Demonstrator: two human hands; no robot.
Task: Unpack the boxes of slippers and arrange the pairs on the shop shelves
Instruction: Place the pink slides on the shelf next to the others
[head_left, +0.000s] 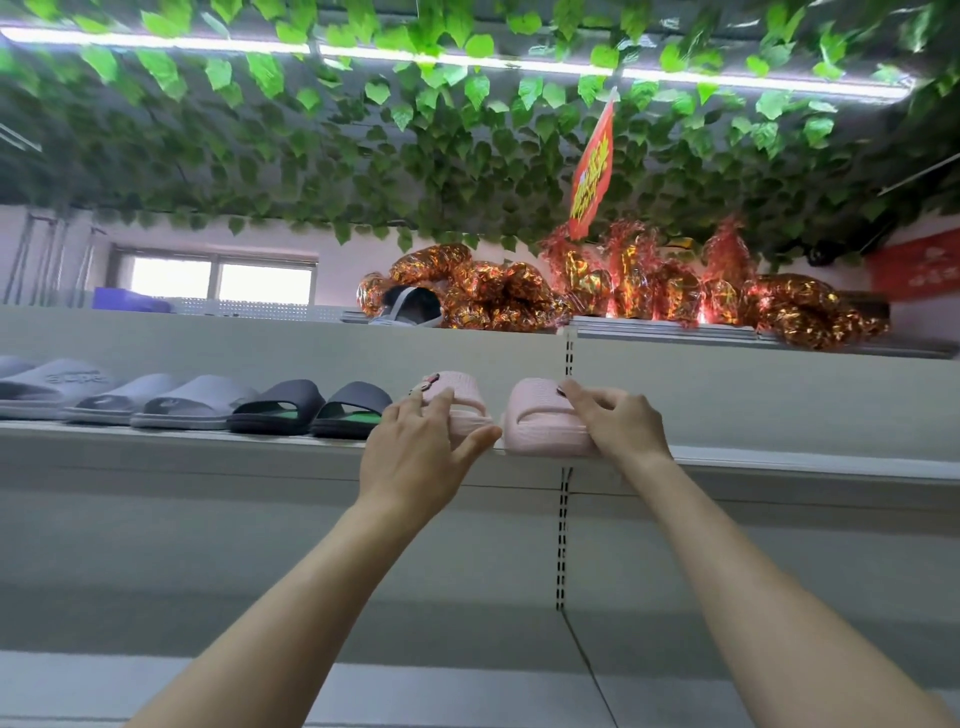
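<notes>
My left hand (415, 447) grips left pink slipper (457, 400) | right hand (618, 421) grips right pink slipper (540, 421) | both at shelf (208, 441) front edge, beside dark slippers (311, 410).

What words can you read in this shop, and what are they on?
None can be read for certain.
Hanging red banner: yellow characters, too blurred to read.
Grey slipper at the far left: raised logo on the strap, too blurred.
Red wall sign at the right: pale marks, unreadable.
Pink slippers: no text visible.
</notes>
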